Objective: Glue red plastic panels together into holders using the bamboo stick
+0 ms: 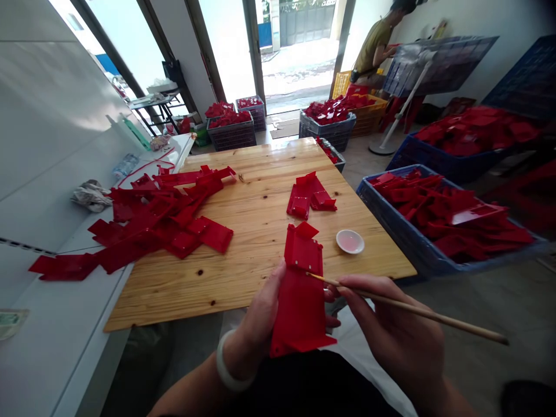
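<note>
My left hand [260, 315] grips a flat red plastic part [300, 289] by its left edge, holding it upright over my lap at the near edge of the wooden board [243, 243]. My right hand [386, 324] pinches a thin wooden brush [412, 310], whose tip touches the part's right side near its hinge. A small white dish [350, 241] with pinkish liquid sits on the board just beyond the part. Two or three red parts [309, 197] lie together in the middle of the board. A big heap of red parts [160, 220] covers the board's left side.
A blue crate [406, 240] full of red parts stands at the right, with more crates [232, 130] of parts behind the board and along the right wall. Another person [376, 43] works at the back right by the open doorway. A white shelf [52, 324] runs along the left.
</note>
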`<state>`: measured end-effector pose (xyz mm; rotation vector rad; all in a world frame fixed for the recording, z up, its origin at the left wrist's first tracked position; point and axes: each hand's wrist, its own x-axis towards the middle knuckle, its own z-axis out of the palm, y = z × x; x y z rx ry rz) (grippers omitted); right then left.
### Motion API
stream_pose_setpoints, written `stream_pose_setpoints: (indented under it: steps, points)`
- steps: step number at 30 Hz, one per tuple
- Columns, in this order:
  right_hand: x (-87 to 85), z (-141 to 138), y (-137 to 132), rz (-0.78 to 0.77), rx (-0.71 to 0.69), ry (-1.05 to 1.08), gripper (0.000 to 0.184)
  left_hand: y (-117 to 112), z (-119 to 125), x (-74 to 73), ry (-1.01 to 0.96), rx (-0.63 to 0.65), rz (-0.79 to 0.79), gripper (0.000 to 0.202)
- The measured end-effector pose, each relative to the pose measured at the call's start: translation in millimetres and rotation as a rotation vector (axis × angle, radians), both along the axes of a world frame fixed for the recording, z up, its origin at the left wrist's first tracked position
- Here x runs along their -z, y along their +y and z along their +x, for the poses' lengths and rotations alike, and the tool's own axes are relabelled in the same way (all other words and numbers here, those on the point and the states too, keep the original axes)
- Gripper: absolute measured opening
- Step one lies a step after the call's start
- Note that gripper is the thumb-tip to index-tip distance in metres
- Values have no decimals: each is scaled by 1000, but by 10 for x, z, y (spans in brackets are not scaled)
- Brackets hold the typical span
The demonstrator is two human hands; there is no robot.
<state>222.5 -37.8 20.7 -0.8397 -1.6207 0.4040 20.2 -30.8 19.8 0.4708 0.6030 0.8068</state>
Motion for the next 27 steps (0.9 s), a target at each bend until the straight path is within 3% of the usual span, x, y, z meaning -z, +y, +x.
stream_pose_setpoints:
  steps: [7, 17, 27]
  points:
    - [-14, -25, -8, -19, -16, 5, 20, 18, -5, 107, -20, 7, 20, 82]
    - [13, -72, -19, -40, -30, 55, 18, -13, 52, -64, 47, -66, -67, 86]
    - [-32, -101, 61, 36, 65, -31, 12, 2, 87, -91, 68, -90, -55, 77]
